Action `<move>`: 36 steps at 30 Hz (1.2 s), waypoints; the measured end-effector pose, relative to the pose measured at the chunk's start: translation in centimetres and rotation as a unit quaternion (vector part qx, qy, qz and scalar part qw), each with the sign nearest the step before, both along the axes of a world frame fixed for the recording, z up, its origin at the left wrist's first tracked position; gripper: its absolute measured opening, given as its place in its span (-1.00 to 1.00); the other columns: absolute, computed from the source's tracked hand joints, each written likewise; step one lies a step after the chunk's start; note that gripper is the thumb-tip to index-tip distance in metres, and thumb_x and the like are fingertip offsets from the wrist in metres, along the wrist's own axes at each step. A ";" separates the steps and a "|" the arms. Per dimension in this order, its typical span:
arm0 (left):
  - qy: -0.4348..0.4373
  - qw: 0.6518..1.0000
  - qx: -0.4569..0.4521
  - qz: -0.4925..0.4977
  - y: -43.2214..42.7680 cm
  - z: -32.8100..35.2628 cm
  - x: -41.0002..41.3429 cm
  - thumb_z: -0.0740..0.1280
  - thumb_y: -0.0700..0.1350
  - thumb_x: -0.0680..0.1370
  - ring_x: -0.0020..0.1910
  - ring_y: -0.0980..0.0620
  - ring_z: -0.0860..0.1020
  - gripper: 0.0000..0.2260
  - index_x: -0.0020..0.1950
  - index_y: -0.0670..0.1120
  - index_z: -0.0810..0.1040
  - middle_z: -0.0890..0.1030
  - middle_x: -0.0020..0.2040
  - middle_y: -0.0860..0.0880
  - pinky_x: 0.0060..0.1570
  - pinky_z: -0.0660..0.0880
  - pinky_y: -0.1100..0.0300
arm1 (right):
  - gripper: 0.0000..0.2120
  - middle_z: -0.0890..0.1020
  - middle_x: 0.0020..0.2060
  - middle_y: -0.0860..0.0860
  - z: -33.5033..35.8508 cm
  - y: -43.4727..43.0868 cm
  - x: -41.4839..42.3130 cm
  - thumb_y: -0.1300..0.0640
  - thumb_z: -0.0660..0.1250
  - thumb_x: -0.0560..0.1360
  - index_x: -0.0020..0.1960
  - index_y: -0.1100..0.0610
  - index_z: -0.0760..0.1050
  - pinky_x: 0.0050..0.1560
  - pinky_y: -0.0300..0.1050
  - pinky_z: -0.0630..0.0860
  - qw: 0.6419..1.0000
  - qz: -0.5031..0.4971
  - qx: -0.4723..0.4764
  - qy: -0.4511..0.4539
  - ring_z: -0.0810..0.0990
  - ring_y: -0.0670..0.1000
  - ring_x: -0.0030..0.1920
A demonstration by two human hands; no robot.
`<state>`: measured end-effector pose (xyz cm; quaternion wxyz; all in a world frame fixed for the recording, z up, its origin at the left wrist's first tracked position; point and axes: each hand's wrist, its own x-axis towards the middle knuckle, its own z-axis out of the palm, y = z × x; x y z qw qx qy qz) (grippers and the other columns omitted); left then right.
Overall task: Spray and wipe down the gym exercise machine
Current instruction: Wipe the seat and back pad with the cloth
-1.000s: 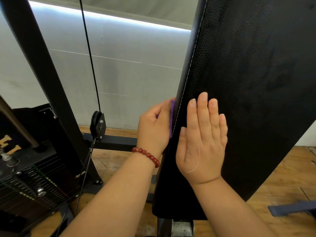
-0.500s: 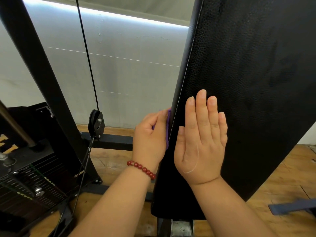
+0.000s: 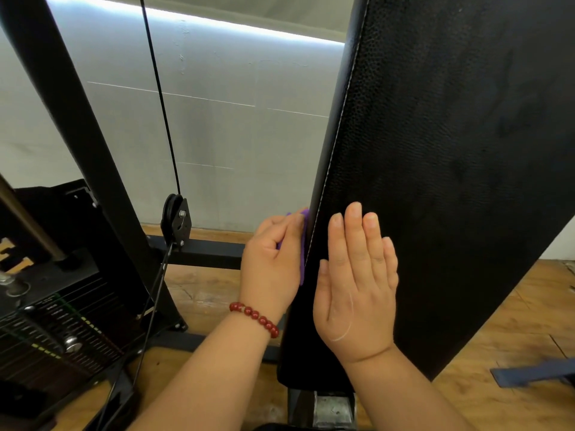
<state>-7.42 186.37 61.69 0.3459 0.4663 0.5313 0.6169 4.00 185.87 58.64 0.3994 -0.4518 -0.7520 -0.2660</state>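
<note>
Braces with the right hand [image 3: 357, 284], laid flat on the front face of the black pad [image 3: 435, 181], fingers straight and close together, gripping nothing. Holds a purple cloth [image 3: 303, 250] in the left hand [image 3: 270, 262], thumb and curled fingers pinched round it, and presses it against the pad's left side, just outside the stitched seam. Sets the hands apart, one on each side of that seam, low on the pad. Wears a red bead bracelet [image 3: 253, 318] at the left wrist.

Has slid both hands down the pad over the last second: the cloth steadily along the side, the flat hand only in the last half second. Suggests a wiping stroke on the side panel nearing the bottom, so probably past the spraying here; shows no spray bottle anywhere.

Leaves little edge below: only the pad's rounded lower corner under the wrists, then a metal bracket [image 3: 333, 405]. Offers open room left of the cloth hand, above bare wooden floor [image 3: 205, 293], as far as the base bar [image 3: 211, 251], the pulley [image 3: 174, 217] and its cable [image 3: 158, 85], all well apart from the hand. Finds farther left the slanted frame post [image 3: 93, 144] and the weight stack [image 3: 62, 334], and beyond them the pale wall [image 3: 236, 144]. Allows long strokes back up the edge with nothing in the way.
</note>
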 end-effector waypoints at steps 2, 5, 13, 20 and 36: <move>0.012 1.000 -0.010 -0.005 -0.6 -0.5 -0.3 0.23 -0.01 0.62 -0.10 0.23 0.58 -0.77 -0.15 0.11 0.64 0.60 -0.14 0.07 -0.11 0.43 0.46 | -0.48 -0.09 0.59 -0.04 -0.8 -0.4 0.0 0.08 -0.07 0.67 0.60 0.08 -0.09 0.56 -0.02 -0.07 1.000 0.002 -0.012 0.002 -0.03 0.01 0.58; 0.030 0.998 0.042 0.021 -0.7 1.2 -0.3 0.21 -0.02 0.64 -0.11 0.18 0.58 -0.64 -0.25 -0.11 0.66 0.58 -0.28 0.00 -0.06 0.40 0.44 | -0.48 -0.09 0.59 -0.05 -1.1 -0.4 -0.1 0.08 -0.08 0.67 0.60 0.06 -0.10 0.56 -0.02 -0.08 1.000 0.000 -0.020 0.015 -0.03 0.01 0.58; 0.028 0.995 0.087 0.049 -0.8 0.8 0.9 0.17 0.06 0.58 -0.10 0.30 0.53 -0.66 0.22 -0.01 0.61 0.56 -0.02 0.04 -0.10 0.41 0.49 | -0.46 -0.12 0.59 -0.06 -1.0 -0.5 0.0 0.09 -0.07 0.65 0.60 0.07 -0.12 0.55 -0.02 -0.10 0.999 0.009 -0.034 0.011 -0.05 0.00 0.58; 0.054 0.993 0.093 0.053 -0.6 0.7 0.0 0.22 -0.06 0.64 -0.03 0.38 0.51 -0.81 0.13 0.03 0.62 0.59 -0.06 -0.07 -0.02 0.35 0.54 | -0.44 -0.13 0.59 -0.06 -1.1 -0.4 0.0 0.10 -0.04 0.64 0.60 0.08 -0.11 0.55 -0.02 -0.11 1.000 0.002 -0.028 0.011 -0.06 -0.01 0.58; 0.048 0.988 0.123 0.077 -0.9 -1.1 1.1 0.23 0.02 0.62 -0.06 0.27 0.54 -0.78 0.24 0.08 0.53 0.53 0.01 0.09 -0.08 0.42 0.49 | -0.50 -0.12 0.58 -0.04 -1.5 -0.2 -0.1 0.09 -0.10 0.67 0.59 0.12 -0.07 0.55 -0.01 -0.09 1.000 -0.001 -0.009 0.009 -0.06 0.00 0.58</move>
